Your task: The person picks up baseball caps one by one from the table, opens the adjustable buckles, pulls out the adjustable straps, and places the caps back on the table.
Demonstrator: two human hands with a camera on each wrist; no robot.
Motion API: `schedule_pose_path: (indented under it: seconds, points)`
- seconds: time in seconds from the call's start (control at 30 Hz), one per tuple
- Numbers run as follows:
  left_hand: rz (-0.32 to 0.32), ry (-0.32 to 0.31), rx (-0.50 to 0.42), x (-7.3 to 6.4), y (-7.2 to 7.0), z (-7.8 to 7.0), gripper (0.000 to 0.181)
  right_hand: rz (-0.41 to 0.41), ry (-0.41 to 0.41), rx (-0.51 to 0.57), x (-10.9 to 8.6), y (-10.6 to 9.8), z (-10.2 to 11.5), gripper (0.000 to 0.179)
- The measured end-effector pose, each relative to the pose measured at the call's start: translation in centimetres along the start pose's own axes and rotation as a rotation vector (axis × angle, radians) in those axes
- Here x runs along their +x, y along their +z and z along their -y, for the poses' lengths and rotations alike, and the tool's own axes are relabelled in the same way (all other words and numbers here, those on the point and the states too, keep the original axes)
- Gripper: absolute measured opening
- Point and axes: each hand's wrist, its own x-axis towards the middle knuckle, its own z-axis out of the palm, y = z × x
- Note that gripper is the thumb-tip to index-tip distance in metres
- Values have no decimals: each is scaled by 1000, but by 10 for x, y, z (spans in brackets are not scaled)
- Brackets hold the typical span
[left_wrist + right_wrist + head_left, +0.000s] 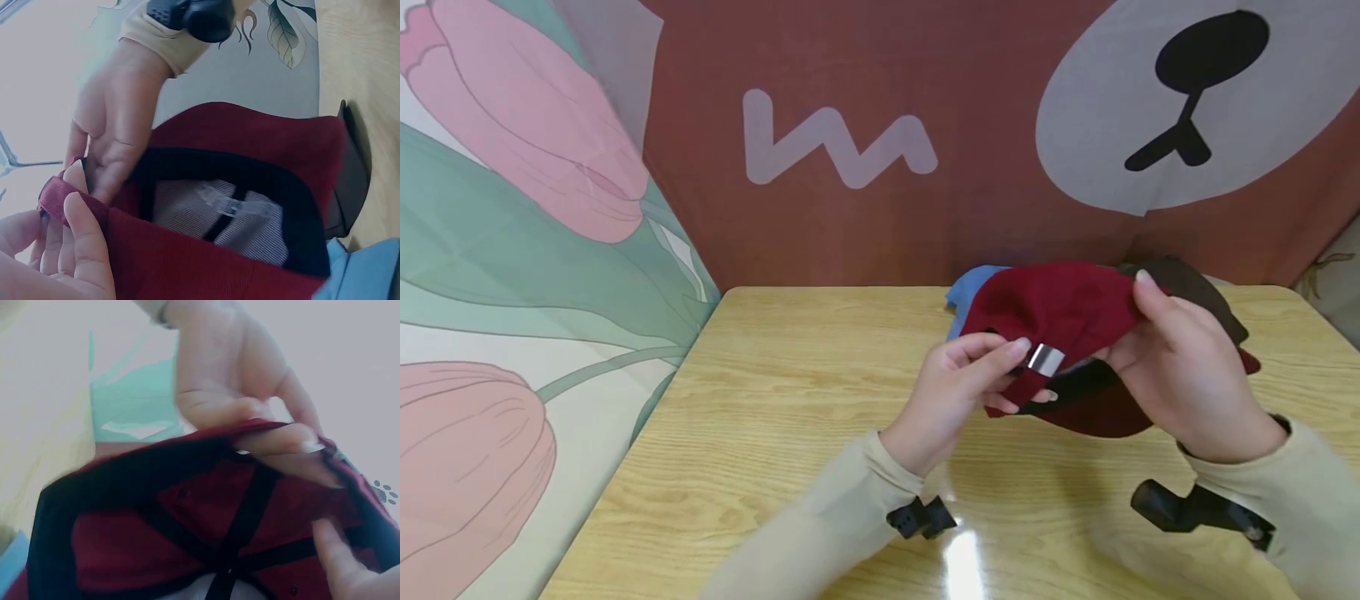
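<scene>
Both hands hold a dark red baseball cap [1067, 300] over the table, its back strap toward the head camera. My left hand [951, 387] pinches the strap beside a shiny metal buckle [1046, 360], thumb on top. My right hand [1195, 367] grips the cap's right side, thumb outside and the other fingers mostly hidden behind the fabric. Inside the cap, a black sweatband [237, 162] shows in the left wrist view, and black seam tape [247, 512] crosses the red lining in the right wrist view.
Behind the cap, on the wooden table [790, 400], lie a blue fabric item [973, 287] and a dark brown one [1195, 292], both partly covered by it. A printed cloth with a brown bear face [850, 225] hangs at the table's back edge.
</scene>
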Motion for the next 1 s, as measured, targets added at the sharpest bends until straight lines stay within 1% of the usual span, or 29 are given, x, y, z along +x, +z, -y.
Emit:
schedule_pose_path:
  seconds: [0.07,0.13,0.2,0.27,0.37,0.43,0.5,0.57,0.67,0.77,0.87,0.93,1.0]
  points:
    - [-12,-5,-1,0,0,2,24,28,13,50,0,1,2,45]
    - [-26,-14,3,0,-1,4,24,41,28,49,0,1,4,45]
    - [-63,-23,14,0,-1,5,24,48,44,59,0,2,4,43]
    - [-105,-25,37,0,-1,6,25,20,48,33,-1,3,3,41]
    - [-163,13,106,0,-3,6,24,-44,43,16,-3,4,0,37]
    - [-187,75,184,-1,-5,7,22,-93,35,7,-3,5,-2,37]
    - [-205,168,271,-3,-8,8,18,-145,40,-18,-4,7,-3,37]
    - [-221,252,342,-4,-10,7,16,-170,48,-28,-4,7,-4,38]
    - [-211,394,460,-6,-11,6,14,-208,68,-55,-4,9,-4,37]
    - [-177,540,643,-7,-11,4,17,-219,79,-69,-4,10,-6,38]
    - [-148,677,871,-7,-10,2,23,-198,86,-88,-4,11,-7,39]
    - [-139,735,988,-6,-9,1,27,-184,81,-92,-4,12,-9,38]
    - [-141,770,1073,-5,-8,1,30,-185,82,-92,-4,13,-10,38]
